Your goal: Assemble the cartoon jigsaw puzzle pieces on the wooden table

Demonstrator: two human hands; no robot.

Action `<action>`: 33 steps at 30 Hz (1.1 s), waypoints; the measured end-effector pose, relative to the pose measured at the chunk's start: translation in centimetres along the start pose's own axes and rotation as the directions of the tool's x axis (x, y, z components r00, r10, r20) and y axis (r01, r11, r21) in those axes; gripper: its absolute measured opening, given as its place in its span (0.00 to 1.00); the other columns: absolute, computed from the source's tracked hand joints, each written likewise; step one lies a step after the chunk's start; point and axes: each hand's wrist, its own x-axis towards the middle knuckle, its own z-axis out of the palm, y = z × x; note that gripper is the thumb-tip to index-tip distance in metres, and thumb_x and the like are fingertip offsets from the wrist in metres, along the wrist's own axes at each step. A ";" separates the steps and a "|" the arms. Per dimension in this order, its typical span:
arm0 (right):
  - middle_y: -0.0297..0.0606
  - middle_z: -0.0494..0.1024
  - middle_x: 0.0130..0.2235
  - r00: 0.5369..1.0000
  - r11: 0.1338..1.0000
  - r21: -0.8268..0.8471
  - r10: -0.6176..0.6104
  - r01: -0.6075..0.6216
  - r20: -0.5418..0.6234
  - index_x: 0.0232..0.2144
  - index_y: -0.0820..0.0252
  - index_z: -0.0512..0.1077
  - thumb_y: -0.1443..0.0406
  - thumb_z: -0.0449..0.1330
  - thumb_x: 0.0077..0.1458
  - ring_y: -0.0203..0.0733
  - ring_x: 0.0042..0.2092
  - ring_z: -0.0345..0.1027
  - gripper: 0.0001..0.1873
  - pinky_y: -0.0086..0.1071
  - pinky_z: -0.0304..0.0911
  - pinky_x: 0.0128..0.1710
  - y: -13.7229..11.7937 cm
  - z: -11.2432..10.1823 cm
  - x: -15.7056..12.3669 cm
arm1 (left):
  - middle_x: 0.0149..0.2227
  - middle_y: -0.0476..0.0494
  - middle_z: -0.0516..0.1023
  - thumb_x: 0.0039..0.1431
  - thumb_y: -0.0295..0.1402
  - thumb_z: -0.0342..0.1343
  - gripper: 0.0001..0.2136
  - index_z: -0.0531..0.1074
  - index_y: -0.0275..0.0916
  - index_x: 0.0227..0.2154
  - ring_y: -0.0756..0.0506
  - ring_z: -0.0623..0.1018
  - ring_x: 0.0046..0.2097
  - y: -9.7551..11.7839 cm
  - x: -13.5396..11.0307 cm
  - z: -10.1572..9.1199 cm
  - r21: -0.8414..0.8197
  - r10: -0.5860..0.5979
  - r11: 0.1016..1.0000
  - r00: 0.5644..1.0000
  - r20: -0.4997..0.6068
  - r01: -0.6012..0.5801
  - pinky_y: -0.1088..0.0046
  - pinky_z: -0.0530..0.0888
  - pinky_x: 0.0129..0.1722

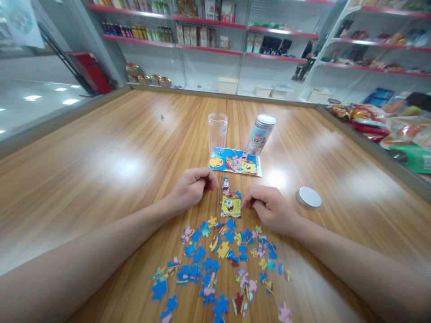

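Note:
A small joined cluster of puzzle pieces [230, 204] with a yellow cartoon figure lies on the wooden table [117, 170] between my hands. My left hand [191, 186] rests curled just left of it, fingertips pinched near its top piece. My right hand [267, 207] is curled at its right edge, fingers touching the cluster. Several loose blue, pink and yellow pieces [218, 262] are scattered nearer to me. Behind the cluster lies a printed reference picture [235, 162].
A clear empty jar [217, 131] and a printed tin with a silver top [261, 134] stand beyond the picture. A round silver lid [309, 197] lies to the right. Snack bags [387, 121] pile at the right edge; store shelves [208, 45] fill the back.

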 end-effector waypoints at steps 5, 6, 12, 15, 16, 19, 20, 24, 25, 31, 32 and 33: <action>0.33 0.75 0.30 1.000 1.000 -0.002 -0.003 0.003 -0.002 0.30 0.60 0.74 0.82 0.47 0.45 0.35 0.33 0.69 0.20 0.28 0.63 0.35 0.1 0.0 0.0 | 0.24 0.47 0.73 0.48 0.21 0.44 0.12 0.73 0.35 0.22 0.51 0.70 0.28 0.2 0.0 0.0 0.001 0.003 1.000 1.000 0.002 -0.003 0.75 0.67 0.29; 0.33 0.75 0.30 1.000 1.000 -0.002 -0.004 0.004 -0.001 0.30 0.60 0.73 0.82 0.48 0.45 0.35 0.33 0.69 0.20 0.28 0.63 0.35 0.1 0.0 -0.1 | 0.24 0.47 0.73 0.48 0.21 0.44 0.12 0.73 0.35 0.22 0.51 0.70 0.28 0.2 0.0 0.0 0.000 0.005 1.000 1.000 0.002 -0.005 0.75 0.67 0.29; 0.33 0.75 0.31 1.000 1.000 -0.015 -0.019 0.019 -0.001 0.30 0.59 0.73 0.81 0.48 0.46 0.35 0.33 0.68 0.19 0.29 0.62 0.35 0.2 0.0 0.0 | 0.23 0.47 0.73 0.46 0.21 0.44 0.11 0.73 0.35 0.22 0.50 0.70 0.27 0.3 0.1 0.0 -0.005 0.016 1.000 1.000 0.004 -0.016 0.75 0.68 0.28; 0.33 0.76 0.31 1.000 0.999 -0.028 -0.019 0.019 -0.005 0.30 0.59 0.74 0.81 0.48 0.47 0.36 0.33 0.69 0.19 0.29 0.62 0.35 0.1 0.0 0.0 | 0.23 0.47 0.73 0.45 0.22 0.44 0.11 0.72 0.35 0.22 0.51 0.70 0.27 0.2 0.1 0.0 -0.005 0.020 1.000 1.000 0.006 -0.020 0.75 0.68 0.28; 0.33 0.76 0.31 1.000 0.999 -0.030 -0.017 0.017 -0.005 0.30 0.59 0.74 0.81 0.48 0.47 0.36 0.33 0.69 0.19 0.29 0.62 0.35 0.0 0.0 0.1 | 0.23 0.47 0.73 0.45 0.22 0.44 0.11 0.72 0.35 0.22 0.51 0.70 0.27 0.2 0.1 0.0 -0.005 0.021 1.000 1.000 0.006 -0.021 0.75 0.68 0.28; 0.33 0.76 0.30 1.000 0.999 -0.031 -0.016 0.016 -0.004 0.30 0.60 0.74 0.80 0.48 0.47 0.36 0.33 0.69 0.19 0.29 0.62 0.35 0.0 0.0 0.1 | 0.23 0.47 0.73 0.45 0.22 0.44 0.11 0.72 0.35 0.22 0.51 0.70 0.27 0.1 0.0 0.0 -0.002 0.024 1.000 1.000 0.006 -0.024 0.75 0.68 0.28; 0.33 0.76 0.30 1.000 0.999 -0.030 -0.017 0.017 -0.004 0.30 0.60 0.74 0.80 0.48 0.47 0.36 0.33 0.69 0.19 0.29 0.62 0.35 0.0 0.0 0.1 | 0.23 0.47 0.73 0.46 0.22 0.44 0.11 0.72 0.35 0.22 0.51 0.70 0.27 0.1 0.0 0.0 0.000 0.025 1.000 1.000 0.006 -0.025 0.76 0.68 0.28; 0.34 0.75 0.31 0.999 0.999 -0.021 -0.044 0.044 0.005 0.31 0.59 0.73 0.80 0.49 0.48 0.36 0.33 0.68 0.18 0.31 0.62 0.34 -0.2 -0.1 0.0 | 0.23 0.47 0.73 0.46 0.22 0.44 0.11 0.72 0.35 0.22 0.51 0.70 0.27 0.1 0.0 0.0 0.013 0.029 0.999 1.000 0.008 -0.029 0.76 0.68 0.28; 0.34 0.75 0.31 0.997 0.997 -0.018 -0.068 0.068 0.022 0.32 0.59 0.73 0.79 0.50 0.48 0.37 0.33 0.67 0.17 0.31 0.62 0.34 -0.4 -0.1 0.0 | 0.24 0.47 0.73 0.46 0.22 0.44 0.11 0.72 0.35 0.22 0.51 0.70 0.27 0.1 0.0 0.0 0.018 0.032 0.999 0.999 0.008 -0.032 0.75 0.68 0.28; 0.38 0.73 0.35 0.912 0.937 -0.031 -0.332 0.349 0.241 0.39 0.57 0.74 0.72 0.57 0.55 0.42 0.36 0.65 0.11 0.38 0.62 0.38 -3.2 0.2 -0.3 | 0.24 0.47 0.73 0.50 0.21 0.43 0.13 0.72 0.35 0.24 0.50 0.71 0.28 0.1 0.0 -0.1 0.064 0.069 0.995 0.997 0.026 -0.070 0.75 0.68 0.29; 0.38 0.73 0.34 0.890 0.921 -0.044 -0.359 0.386 0.282 0.38 0.57 0.75 0.71 0.57 0.56 0.42 0.36 0.64 0.10 0.39 0.61 0.38 -3.6 0.3 -0.4 | 0.25 0.47 0.73 0.51 0.20 0.43 0.13 0.73 0.35 0.24 0.50 0.71 0.28 0.1 -0.1 -0.1 0.074 0.078 0.994 0.996 0.035 -0.080 0.75 0.69 0.30; 0.38 0.73 0.35 0.868 0.907 -0.057 -0.379 0.417 0.321 0.38 0.56 0.75 0.69 0.58 0.57 0.42 0.36 0.63 0.08 0.39 0.60 0.39 -3.8 0.5 -0.4 | 0.25 0.47 0.74 0.52 0.20 0.44 0.13 0.73 0.35 0.25 0.50 0.71 0.29 0.2 -0.1 -0.1 0.079 0.087 0.993 0.995 0.044 -0.091 0.74 0.69 0.31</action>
